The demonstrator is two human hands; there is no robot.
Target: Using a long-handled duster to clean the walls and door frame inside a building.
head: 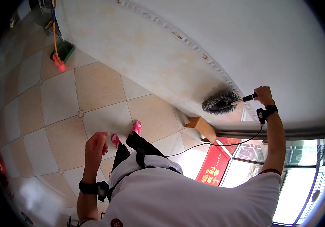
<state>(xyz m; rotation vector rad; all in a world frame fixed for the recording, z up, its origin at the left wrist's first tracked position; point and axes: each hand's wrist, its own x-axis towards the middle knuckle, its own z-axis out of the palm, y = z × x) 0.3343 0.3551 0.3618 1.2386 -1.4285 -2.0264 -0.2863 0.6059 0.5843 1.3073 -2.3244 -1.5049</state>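
My right hand (264, 95) grips the black end of the handle of a grey chenille duster (221, 102). The duster's fluffy oval head lies against or close to the wall (162, 51), just below a patterned border strip (192, 44); exact contact is hard to tell. A short metal shaft shows between head and grip. On the other side of my body, my left hand (95, 144) hangs over the tiled floor (63, 98). It holds nothing visible, its fingers loosely bent with the index finger a little apart.
A wooden box-like piece (200, 126) stands at the wall's foot near a red mat (214, 164) bearing writing and a glazed door (253, 167). A cable (196, 146) runs from my right wrist to my waist. Farther off, a green dustpan (66, 51) and a broom (55, 37) stand by the wall.
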